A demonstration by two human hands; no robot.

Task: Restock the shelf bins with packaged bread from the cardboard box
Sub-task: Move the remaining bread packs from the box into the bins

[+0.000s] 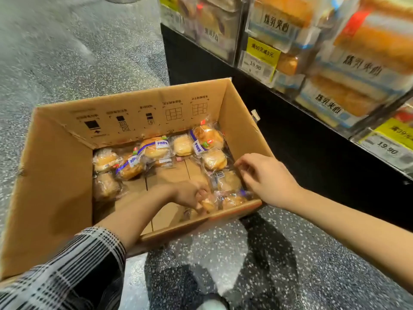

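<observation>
Roughly ten wrapped buns [154, 148] lie loose in the cardboard box [55, 166] on the floor. Left hand [190, 194] pinches one bun packet [209, 203] at the near wall; right hand [266, 175] hovers, fingers [240, 163] loosely curled, empty. Slippery wrap may slide out, judging by the shallow pinch.

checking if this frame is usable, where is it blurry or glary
Head view: left hand smeared by motion blur over a bread pack; right hand sharper; glare on the clear bins; wide-angle bend at the box edges; floor soft upper left.
</observation>
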